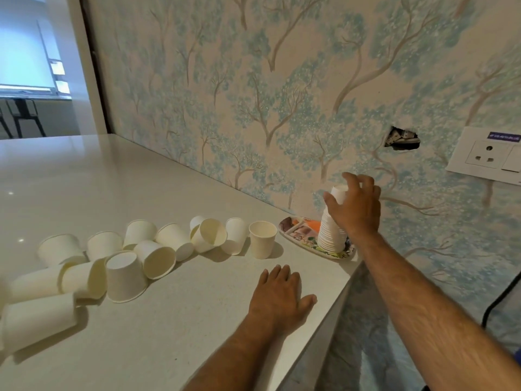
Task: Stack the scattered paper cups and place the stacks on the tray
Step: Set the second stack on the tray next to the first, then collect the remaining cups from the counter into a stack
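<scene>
right hand fingers curl round the tall cup stack, steadying it upside down on the tray; left hand lies flat, fingers together, on the surface; loose cups lie scattered left.

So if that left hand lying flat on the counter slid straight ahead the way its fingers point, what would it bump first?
Probably the upright cup just ahead of the left hand, though depth is hard to judge.

1. My right hand grips the upside-down cup stack, which is standing on the patterned tray.
2. My left hand lies flat on the white counter.
3. Loose cups are scattered to the left, one upright cup beside the tray.
</scene>
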`<state>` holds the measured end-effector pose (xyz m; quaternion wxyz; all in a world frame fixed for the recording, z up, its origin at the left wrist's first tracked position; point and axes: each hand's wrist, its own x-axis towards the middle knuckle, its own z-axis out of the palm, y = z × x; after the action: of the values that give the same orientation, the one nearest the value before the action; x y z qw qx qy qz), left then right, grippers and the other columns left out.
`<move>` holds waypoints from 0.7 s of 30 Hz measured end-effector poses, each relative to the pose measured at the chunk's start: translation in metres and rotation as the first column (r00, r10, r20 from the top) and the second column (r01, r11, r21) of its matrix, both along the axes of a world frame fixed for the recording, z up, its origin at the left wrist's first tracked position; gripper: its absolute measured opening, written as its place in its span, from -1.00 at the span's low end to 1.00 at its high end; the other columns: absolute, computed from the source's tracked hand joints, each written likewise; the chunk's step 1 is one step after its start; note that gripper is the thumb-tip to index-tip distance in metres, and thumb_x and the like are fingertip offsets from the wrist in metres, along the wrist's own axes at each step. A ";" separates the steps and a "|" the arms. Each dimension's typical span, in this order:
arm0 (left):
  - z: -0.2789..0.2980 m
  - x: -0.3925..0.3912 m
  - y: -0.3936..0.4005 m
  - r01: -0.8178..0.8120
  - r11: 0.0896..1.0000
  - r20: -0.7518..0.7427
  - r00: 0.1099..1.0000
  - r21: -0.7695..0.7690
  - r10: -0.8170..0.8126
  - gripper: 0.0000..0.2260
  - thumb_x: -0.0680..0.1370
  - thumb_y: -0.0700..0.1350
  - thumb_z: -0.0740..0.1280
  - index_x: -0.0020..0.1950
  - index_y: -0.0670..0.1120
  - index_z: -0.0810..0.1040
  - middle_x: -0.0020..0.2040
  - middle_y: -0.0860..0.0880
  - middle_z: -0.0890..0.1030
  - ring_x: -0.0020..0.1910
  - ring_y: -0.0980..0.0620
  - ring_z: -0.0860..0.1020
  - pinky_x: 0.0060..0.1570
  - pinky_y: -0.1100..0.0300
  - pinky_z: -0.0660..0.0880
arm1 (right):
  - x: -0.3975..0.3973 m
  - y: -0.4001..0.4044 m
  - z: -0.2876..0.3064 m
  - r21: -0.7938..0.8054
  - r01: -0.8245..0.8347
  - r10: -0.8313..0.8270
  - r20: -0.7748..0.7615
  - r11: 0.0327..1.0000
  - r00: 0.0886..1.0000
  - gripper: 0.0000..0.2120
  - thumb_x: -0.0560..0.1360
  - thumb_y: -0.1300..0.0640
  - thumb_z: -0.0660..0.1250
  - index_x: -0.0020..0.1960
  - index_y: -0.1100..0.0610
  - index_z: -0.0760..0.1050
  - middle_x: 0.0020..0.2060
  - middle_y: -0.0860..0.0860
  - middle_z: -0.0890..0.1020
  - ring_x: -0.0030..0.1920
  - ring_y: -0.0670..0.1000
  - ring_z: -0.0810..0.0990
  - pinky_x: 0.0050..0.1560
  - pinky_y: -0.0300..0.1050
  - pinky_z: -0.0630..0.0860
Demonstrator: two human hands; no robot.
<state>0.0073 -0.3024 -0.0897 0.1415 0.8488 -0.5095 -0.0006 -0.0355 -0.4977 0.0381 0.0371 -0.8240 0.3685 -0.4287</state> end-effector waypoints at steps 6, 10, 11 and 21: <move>0.005 -0.003 0.046 -0.051 0.968 0.026 0.998 -0.245 0.060 -0.62 0.50 0.25 0.17 0.08 0.00 0.49 0.06 0.05 0.60 0.01 0.03 0.52 0.12 0.05 0.50 | 0.020 0.062 -0.020 0.010 -0.344 0.342 0.091 0.939 0.935 -0.80 0.46 0.04 0.44 0.05 0.08 0.60 0.01 0.03 0.64 0.07 0.10 0.53 0.04 -0.03 0.49; 0.008 0.016 0.079 -0.212 0.885 -0.142 0.976 -0.416 0.167 -0.58 0.47 0.24 0.26 0.25 0.09 0.47 0.20 0.11 0.57 0.12 0.07 0.51 0.14 0.15 0.48 | 0.028 0.100 -0.045 0.096 -0.448 0.458 -0.144 0.889 0.877 -0.72 0.48 0.01 0.43 0.17 0.04 0.59 0.06 -0.01 0.64 0.16 0.04 0.49 0.15 0.01 0.50; 0.009 0.025 0.085 -0.265 0.854 -0.220 0.958 -0.448 0.182 -0.59 0.46 0.23 0.30 0.25 0.09 0.47 0.20 0.12 0.56 0.14 0.08 0.50 0.13 0.17 0.48 | 0.029 0.106 -0.049 0.110 -0.445 0.458 -0.194 0.889 0.867 -0.69 0.48 0.02 0.43 0.20 0.04 0.58 0.10 0.00 0.63 0.21 0.04 0.47 0.21 0.04 0.48; 0.006 0.067 0.098 -0.500 0.677 -0.585 0.801 -0.541 0.124 -0.52 0.33 0.20 0.48 0.18 0.18 0.43 0.09 0.25 0.53 0.09 0.15 0.52 0.13 0.06 0.57 | 0.059 0.114 -0.068 0.084 -0.429 0.418 -0.452 0.899 0.788 -0.64 0.52 0.09 0.35 0.31 0.03 0.51 0.18 0.17 0.59 0.20 0.15 0.51 0.13 0.02 0.50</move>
<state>0.0747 -0.2040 -0.0835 0.5631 0.7844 -0.2599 -0.0127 0.0230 -0.3832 -0.0304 0.0345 -0.9634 0.1674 -0.2063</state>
